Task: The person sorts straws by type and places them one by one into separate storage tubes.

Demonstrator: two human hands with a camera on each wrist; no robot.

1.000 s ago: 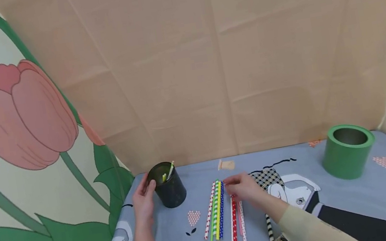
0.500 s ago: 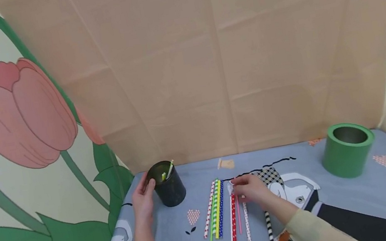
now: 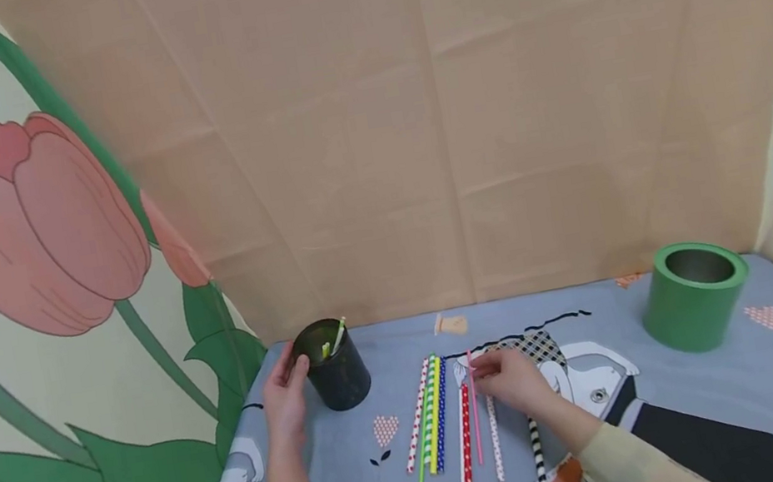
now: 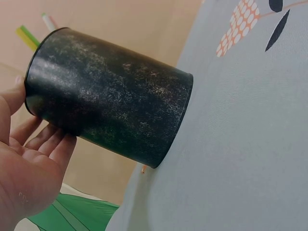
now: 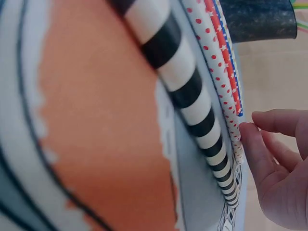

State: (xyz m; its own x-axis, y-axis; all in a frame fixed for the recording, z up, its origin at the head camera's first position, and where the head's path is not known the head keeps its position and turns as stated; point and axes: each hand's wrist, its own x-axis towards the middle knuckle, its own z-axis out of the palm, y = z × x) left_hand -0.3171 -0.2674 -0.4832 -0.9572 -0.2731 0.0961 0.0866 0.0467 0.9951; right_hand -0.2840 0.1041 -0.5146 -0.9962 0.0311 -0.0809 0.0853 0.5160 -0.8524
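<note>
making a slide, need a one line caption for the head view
Left hand steadies a black cup while the right hand fingers a row of patterned paper straws on a printed tablecloth.

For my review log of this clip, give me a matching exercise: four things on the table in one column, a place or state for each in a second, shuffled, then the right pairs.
Things:
1. black cup
2. green cylinder
3. black-and-white striped straw
4. thin pink straw

Places or states:
A. stands alone at the table's far right
B. lies nearest the right sleeve, right of the other straws
C. held by the left hand, with straw ends sticking out of it
D. its far end is at the fingertips of the right hand

Pairs: 1-C, 2-A, 3-B, 4-D
</note>
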